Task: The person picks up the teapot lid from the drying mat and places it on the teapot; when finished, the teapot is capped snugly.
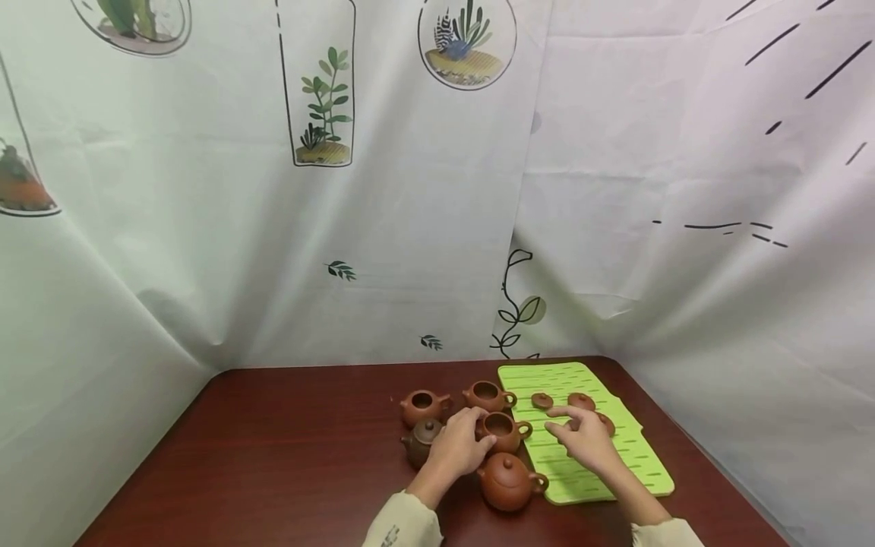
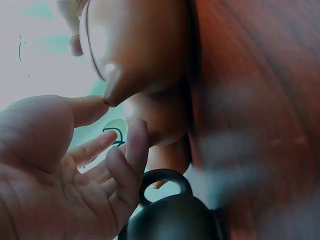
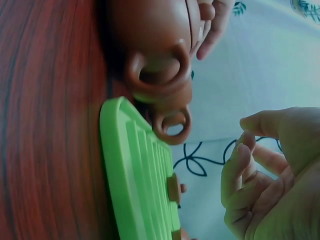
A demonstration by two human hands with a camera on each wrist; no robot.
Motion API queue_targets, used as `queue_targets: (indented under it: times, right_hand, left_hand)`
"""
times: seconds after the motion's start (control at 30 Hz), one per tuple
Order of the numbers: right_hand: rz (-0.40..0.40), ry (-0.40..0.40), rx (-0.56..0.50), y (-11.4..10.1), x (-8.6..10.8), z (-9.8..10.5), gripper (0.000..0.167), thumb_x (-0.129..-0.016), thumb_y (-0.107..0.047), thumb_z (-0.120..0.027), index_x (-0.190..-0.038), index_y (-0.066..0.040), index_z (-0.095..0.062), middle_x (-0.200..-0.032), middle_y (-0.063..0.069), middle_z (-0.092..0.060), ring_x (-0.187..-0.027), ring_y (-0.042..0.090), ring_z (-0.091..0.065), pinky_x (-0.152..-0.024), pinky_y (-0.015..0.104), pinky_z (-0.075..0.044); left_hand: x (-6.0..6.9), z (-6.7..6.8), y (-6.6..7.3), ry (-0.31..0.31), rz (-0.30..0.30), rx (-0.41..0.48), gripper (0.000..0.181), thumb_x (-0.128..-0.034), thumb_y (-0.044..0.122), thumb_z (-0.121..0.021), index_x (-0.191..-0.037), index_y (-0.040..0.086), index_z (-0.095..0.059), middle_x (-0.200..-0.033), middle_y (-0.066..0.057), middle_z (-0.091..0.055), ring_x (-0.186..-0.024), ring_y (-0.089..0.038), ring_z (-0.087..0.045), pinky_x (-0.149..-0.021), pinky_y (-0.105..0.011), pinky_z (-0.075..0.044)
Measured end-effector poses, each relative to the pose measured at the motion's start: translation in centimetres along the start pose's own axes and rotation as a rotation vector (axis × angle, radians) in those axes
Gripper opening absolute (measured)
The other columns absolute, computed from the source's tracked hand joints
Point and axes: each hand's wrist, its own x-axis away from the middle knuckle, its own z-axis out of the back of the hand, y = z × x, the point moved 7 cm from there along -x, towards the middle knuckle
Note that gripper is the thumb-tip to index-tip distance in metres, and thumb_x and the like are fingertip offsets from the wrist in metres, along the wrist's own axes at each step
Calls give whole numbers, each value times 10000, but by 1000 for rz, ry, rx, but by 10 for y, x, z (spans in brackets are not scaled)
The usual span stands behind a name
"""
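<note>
Closest to me, a cream fabric sleeve [image 1: 405,523] comes in over the glossy red-brown worktop [image 1: 260,456]. Beyond it, leftmost, stand a lidless reddish clay teapot [image 1: 418,416] and a squat dark-brown lidded teapot [image 1: 418,450]. The left hand [image 1: 459,444] reaches past them, fingers spread and slightly bent about the spout side of the lidless orange-brown clay teapot [image 1: 504,442] in the middle, perhaps to steady it; I can't tell whether they touch. Another small lidless brown clay teapot [image 1: 494,404] stands behind, and a round lidded orange clay teapot [image 1: 507,490] in front; these three handles point right, probably for easy reach. Next, a ridged lime-green board [image 1: 574,479] carries three round clay lids [image 1: 542,401], likely kept there so none rolls. Above it hangs the right hand [image 1: 586,441], empty, fingers loosely curled, thumb and forefinger apart.
</note>
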Motion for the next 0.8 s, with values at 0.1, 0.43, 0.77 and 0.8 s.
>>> queue_targets:
  times: [0.1,0.43,0.77,0.8]
  right_hand:
    - [-22,12,1,5,1,5,285,-918,-114,-709,-1171,15,-687,-605,118,-564,-432,109,-407,-434,264,-363]
    - [-74,25,1,13,1,13,318,-921,-135,-705,-1197,20,-672,-569,62,-519,-452,122,-440,-446,277,-386]
    - [-122,58,75,32,-6,25,348,-936,-179,-687,-1209,35,-663,-756,106,-625,-526,157,-527,-473,289,-425]
    - [-126,61,89,34,-7,27,352,-939,-188,-684,-1209,37,-662,-792,115,-634,-542,165,-539,-481,293,-429]
  left_hand:
    - [0,-3,-1,1,24,-30,371,-912,325,-734,-1246,195,-635,-1150,5,-632,-890,-196,-635,-659,-404,-486]
    - [-2,-7,-2,16,48,-65,396,-896,354,-748,-1247,215,-625,-1212,-2,-625,-872,-225,-634,-669,-415,-488]
    - [-3,-12,-3,-5,59,-8,445,-891,313,-762,-1281,162,-609,-1208,-47,-609,-954,-266,-636,-739,-442,-510]
    - [-4,-13,-4,-8,58,0,451,-892,310,-761,-1287,157,-606,-1212,-52,-606,-964,-270,-636,-747,-442,-512]
